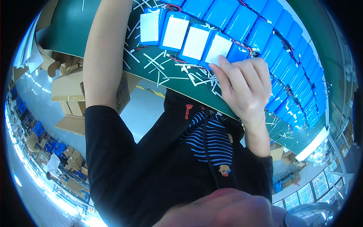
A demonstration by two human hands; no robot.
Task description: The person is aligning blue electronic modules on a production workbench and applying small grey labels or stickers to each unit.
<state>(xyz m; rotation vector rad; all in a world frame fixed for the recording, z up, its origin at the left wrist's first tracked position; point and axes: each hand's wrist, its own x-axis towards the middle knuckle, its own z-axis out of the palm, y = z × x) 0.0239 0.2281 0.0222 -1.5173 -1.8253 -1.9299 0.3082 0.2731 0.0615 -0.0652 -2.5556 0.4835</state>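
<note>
My right hand [247,85] is closed, thumb and index finger drawn together at the lower edge of a white label [219,47]. That label lies on a blue-wrapped battery pack [207,59]. Whether the fingertips pinch anything cannot be made out. To its left, more blue packs stand in a row with white labels [150,27] on top. Another blue pack [237,53] beside my right hand is partly hidden by it. My left forearm [104,49] reaches past the upper edge, and the left hand is out of view.
Many blue battery packs [242,22] in rows, with red and black wires, cover the right of the green table [72,26]. Thin white strips [155,62] lie scattered near its front edge. Cardboard boxes [68,87] stand at the left below the table.
</note>
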